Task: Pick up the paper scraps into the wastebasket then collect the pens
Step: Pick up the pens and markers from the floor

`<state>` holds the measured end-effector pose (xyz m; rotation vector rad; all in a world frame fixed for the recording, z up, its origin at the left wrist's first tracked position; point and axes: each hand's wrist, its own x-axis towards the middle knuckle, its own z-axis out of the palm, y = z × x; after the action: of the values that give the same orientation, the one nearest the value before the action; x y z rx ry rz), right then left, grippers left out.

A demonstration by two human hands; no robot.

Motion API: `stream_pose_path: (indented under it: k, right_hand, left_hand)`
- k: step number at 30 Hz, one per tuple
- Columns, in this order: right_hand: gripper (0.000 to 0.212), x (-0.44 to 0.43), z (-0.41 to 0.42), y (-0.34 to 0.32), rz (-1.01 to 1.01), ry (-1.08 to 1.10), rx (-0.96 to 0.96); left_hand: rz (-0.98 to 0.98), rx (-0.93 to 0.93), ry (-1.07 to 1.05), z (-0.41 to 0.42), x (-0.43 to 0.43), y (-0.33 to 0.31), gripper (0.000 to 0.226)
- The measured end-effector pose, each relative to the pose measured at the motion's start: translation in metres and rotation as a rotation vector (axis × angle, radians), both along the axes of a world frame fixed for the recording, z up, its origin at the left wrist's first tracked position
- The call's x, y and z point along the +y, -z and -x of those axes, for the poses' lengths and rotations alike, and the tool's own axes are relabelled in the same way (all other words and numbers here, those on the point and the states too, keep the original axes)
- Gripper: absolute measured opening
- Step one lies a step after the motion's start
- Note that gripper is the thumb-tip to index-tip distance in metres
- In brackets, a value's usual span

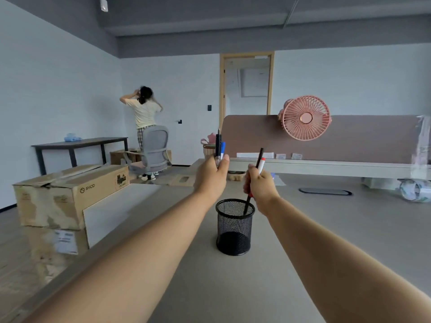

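Four pens are in view, two in each hand, and there is one pen holder (234, 227) on the grey desk (303, 229). The left hand (211, 177) has its fingers closed around a black pen (218, 145) and a blue-capped pen (223, 148); both stand upright and rise above the thumb. The right hand (260, 186) is clamped on a thin dark pen (253, 180) and a white marker with a red cap (261, 165). The dark pen is tilted, and its lower end passes under the fist and reaches down inside the rim of the holder. The holder is a round cup of black wire mesh, standing upright between the two forearms. The desk top is smooth and matte. Behind, one pink plastic fan (306, 117) with a round grille is clipped on a brown partition (373, 138). On the left side lies one worn cardboard box (70, 194).
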<state>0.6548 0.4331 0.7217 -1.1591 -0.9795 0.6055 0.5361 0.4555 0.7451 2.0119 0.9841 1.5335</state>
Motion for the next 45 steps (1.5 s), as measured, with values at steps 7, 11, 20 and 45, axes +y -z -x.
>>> stream_pose_path:
  k: [7, 11, 20, 45]
  right_hand:
    - [0.027, 0.013, -0.009, 0.026, 0.291, -0.006, -0.256]
    - [0.014, 0.01, -0.017, 0.033, 0.334, -0.028, -0.293]
    - [0.044, -0.012, -0.042, 0.03, 0.297, -0.004, -0.236]
    - [0.02, -0.024, -0.056, 0.056, 0.359, 0.149, -0.324]
  left_hand:
    - [0.061, -0.003, 0.094, -0.011, 0.015, 0.01, 0.034]
    - [0.108, 0.012, 0.148, -0.017, 0.019, 0.023, 0.03]
    - [0.273, 0.15, 0.297, -0.02, 0.025, 0.038, 0.024]
    - [0.243, 0.368, 0.28, -0.017, 0.022, 0.032, 0.007]
